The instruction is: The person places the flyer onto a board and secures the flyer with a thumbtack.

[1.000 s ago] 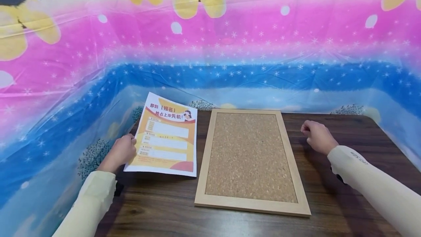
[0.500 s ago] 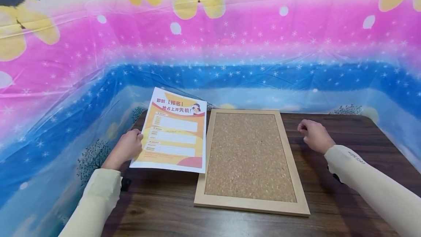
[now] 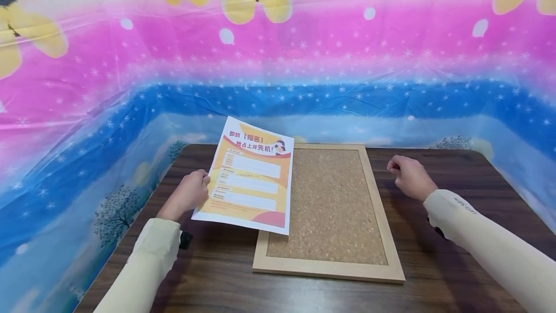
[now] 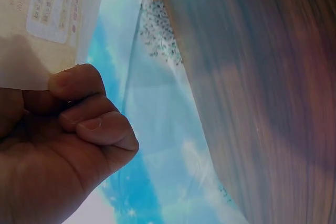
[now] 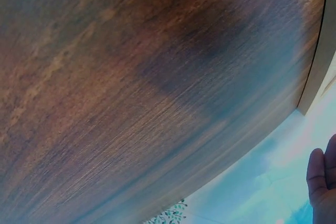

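Note:
My left hand (image 3: 187, 195) pinches the left edge of a printed flyer (image 3: 249, 173), which is tilted above the table. The sheet is white with orange and yellow shapes, Chinese lettering and a small cartoon figure. In the head view it overlaps the left side of a cork board (image 3: 334, 207) with a pale wood frame. Thumb and curled fingers at the paper's edge show in the left wrist view, where the flyer (image 4: 50, 35) is seen from its underside. To the right of the board, my right hand (image 3: 410, 176) hovers with loosely curled fingers, holding nothing.
The cork board lies flat on a dark wood table (image 3: 217, 279). A pink and blue patterned cloth (image 3: 312, 67) hangs around the table's back and sides. Black wrist gear (image 3: 185, 240) shows below the left cuff.
The left hand has carried the flyer rightward, from beside the cork board to over its left part. The right hand stays near its place while the view shifts slightly.

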A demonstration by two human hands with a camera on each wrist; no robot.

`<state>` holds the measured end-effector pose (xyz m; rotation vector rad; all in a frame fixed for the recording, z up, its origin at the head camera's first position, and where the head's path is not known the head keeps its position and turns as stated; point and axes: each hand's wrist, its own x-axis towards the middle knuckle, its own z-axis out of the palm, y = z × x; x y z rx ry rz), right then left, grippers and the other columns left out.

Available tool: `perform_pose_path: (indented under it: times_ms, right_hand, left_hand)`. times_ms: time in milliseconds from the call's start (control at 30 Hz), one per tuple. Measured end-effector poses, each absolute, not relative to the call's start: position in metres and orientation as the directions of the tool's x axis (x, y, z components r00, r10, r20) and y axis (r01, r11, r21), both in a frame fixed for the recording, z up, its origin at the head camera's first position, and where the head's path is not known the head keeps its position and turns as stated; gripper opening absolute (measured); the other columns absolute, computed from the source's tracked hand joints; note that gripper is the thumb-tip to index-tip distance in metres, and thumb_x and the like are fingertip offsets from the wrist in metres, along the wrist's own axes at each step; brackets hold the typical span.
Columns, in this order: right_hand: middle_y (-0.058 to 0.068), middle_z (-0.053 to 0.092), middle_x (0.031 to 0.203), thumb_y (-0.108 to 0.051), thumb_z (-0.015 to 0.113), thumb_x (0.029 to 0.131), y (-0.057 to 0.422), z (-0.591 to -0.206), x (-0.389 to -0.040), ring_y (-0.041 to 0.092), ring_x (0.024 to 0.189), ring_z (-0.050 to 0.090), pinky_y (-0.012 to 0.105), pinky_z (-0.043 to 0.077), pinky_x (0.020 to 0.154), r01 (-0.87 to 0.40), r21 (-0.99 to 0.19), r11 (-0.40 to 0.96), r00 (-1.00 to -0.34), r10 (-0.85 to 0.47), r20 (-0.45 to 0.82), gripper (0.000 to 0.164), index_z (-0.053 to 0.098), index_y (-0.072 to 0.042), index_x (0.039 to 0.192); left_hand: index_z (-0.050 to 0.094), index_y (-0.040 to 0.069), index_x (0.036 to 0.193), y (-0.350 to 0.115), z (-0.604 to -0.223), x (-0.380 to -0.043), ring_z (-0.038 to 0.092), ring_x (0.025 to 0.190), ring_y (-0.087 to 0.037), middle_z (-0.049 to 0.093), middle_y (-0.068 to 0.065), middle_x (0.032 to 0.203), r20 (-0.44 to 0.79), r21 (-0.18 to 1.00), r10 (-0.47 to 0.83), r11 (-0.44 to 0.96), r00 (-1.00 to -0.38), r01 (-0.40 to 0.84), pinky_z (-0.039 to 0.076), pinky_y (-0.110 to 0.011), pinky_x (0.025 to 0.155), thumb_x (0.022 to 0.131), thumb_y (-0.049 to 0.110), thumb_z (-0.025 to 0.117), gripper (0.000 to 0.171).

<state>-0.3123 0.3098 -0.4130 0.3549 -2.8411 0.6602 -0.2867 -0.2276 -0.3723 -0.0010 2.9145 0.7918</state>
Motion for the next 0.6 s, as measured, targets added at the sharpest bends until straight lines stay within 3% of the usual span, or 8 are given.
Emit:
perform_pose_path:
  times_ms: [600]
  right_hand:
    - [0.016,0.058,0.095,0.006,0.049,0.094,0.303,-0.408,-0.314,0.025,0.076,0.051,0.041,0.043,0.065,-0.295,-0.412,0.862,-0.947,-0.207,0.244,0.012,0.057,-0.001,0.100]
  left_hand:
    - [0.050,-0.009,0.116,-0.187,-0.398,-0.297,0.055,0.080,-0.024,0.057,-0.015,0.092,-0.155,0.479,0.051,0.877,-0.987,-0.030,0.045,-0.036,0.070,0.101,0.010,0.037,0.028]
